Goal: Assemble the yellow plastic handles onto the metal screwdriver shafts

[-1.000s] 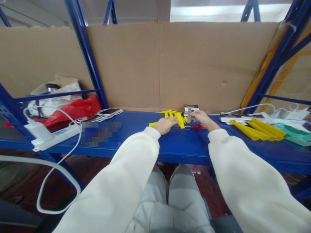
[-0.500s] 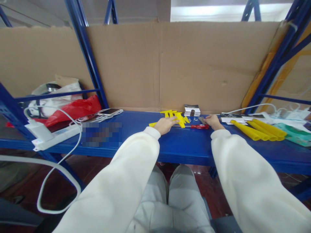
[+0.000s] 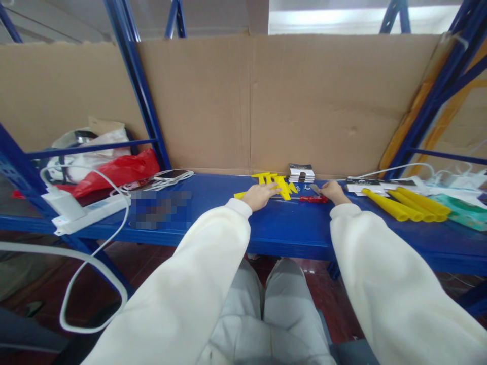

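My left hand (image 3: 260,196) lies over several yellow plastic pieces (image 3: 282,187), its fingers stretched out to the right and touching them. One yellow end (image 3: 239,195) shows left of that hand. My right hand (image 3: 332,192) is closed in a pinch on a small, greyish flat piece (image 3: 315,189), too small to name, held just above the blue tabletop. A screwdriver with a red handle (image 3: 313,199) lies between the hands, its shaft pointing left. Tiny silvery parts (image 3: 306,187) lie behind it. A clipped stack of small cards or boxes (image 3: 301,173) stands at the back.
Yellow cone-shaped tubes (image 3: 409,204) and a green packet (image 3: 466,210) lie on the right. On the left are a phone (image 3: 174,175), a white power strip (image 3: 89,213) with looping cable, and a red bag (image 3: 117,172). A cardboard panel (image 3: 297,101) closes off the back.
The greyish piece in my right hand has tilted slightly and shows a little more clearly. My left hand stays in place over the yellow pieces. The view has shifted very slightly.
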Motion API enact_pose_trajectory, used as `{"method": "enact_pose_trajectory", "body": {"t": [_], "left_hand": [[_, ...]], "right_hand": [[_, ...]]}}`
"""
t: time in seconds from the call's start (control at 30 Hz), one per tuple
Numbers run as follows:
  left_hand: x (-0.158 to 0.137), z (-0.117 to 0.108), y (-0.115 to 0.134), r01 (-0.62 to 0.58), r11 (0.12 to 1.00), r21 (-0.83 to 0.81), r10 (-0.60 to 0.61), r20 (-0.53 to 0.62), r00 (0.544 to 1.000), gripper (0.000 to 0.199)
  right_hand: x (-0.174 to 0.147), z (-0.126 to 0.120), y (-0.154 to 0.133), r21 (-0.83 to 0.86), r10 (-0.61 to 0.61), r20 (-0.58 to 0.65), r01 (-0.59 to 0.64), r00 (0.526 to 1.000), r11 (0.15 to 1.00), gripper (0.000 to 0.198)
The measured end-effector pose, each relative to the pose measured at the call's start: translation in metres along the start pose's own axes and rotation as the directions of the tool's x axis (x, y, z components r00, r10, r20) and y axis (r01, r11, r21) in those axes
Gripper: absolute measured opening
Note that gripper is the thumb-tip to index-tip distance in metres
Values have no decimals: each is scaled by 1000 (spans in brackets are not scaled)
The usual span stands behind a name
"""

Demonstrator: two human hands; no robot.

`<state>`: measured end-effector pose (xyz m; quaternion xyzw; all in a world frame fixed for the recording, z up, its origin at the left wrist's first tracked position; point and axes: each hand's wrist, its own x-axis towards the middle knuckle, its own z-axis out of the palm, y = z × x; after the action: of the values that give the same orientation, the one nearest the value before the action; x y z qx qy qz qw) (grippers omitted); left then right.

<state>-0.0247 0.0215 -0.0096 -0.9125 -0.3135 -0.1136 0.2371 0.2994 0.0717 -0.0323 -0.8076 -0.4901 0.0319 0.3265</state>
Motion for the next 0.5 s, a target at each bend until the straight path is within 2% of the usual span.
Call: {"method": "enact_pose_trajectory", "body": {"t": [0.17,0.3,0.43,0.5], "left_hand": [[-1,-2,1,14,1000,-10,-14,4,1000,53],[-1,-2,1,5,1000,-18,-5,-10,1000,52],[-1,-4,2,18,1000,-18,-17,15,1000,51],[-1,-4,2,17,1000,-16,-17,21,1000,51]], "right_hand": [[-2,-2,0,91,26,46,-30,999,995,17],[3,3,3,166,39,17,-41,999,985,14],[9,6,6,234,111,-30,-101,993,967,12],[13,7,9,282,77,-31,-65,997,957,10]]}}
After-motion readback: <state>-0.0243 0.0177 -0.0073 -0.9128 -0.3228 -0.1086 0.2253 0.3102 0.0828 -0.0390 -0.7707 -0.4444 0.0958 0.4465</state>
